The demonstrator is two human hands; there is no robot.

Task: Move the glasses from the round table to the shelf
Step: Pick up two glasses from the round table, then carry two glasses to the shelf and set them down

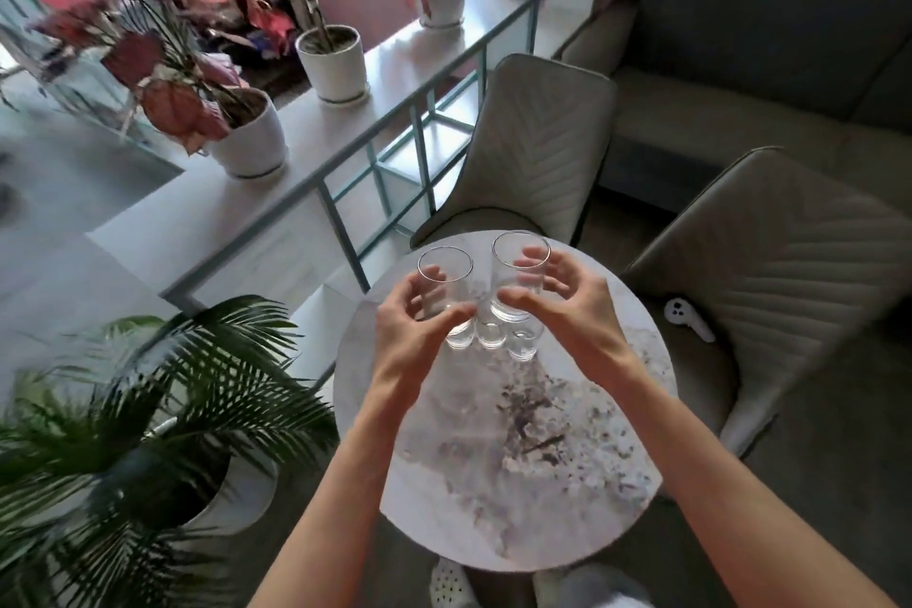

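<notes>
On the far half of the round table (543, 484), two clear tumblers stand upright side by side, each in one hand. The left hand (409, 336) grips the left glass (456, 284). Its thumb lies on the near wall, and its fingers (432, 274), curled round the far side, show through the glass. The right hand (567, 306) grips the right glass (513, 262) the same way, with the thumb near the base and the fingers (535, 257) wrapped over the far wall just under the rim. The two thumbs nearly meet between the glasses. Whether either base rests on the marble top cannot be told.

Just below the held pair, between the hands, are the thick bases of more clear glasses (523, 346), packed close together; their number is unclear.

Left of the table runs the long white shelf (345, 123), with white pots of pink-leaved plants (333, 62) along its top. A green palm (148, 410) stands at the near left. Two grey upholstered chairs (533, 148) sit beyond and to the right of the table, and a small white handheld device (688, 318) lies on the seat of the nearer one.
</notes>
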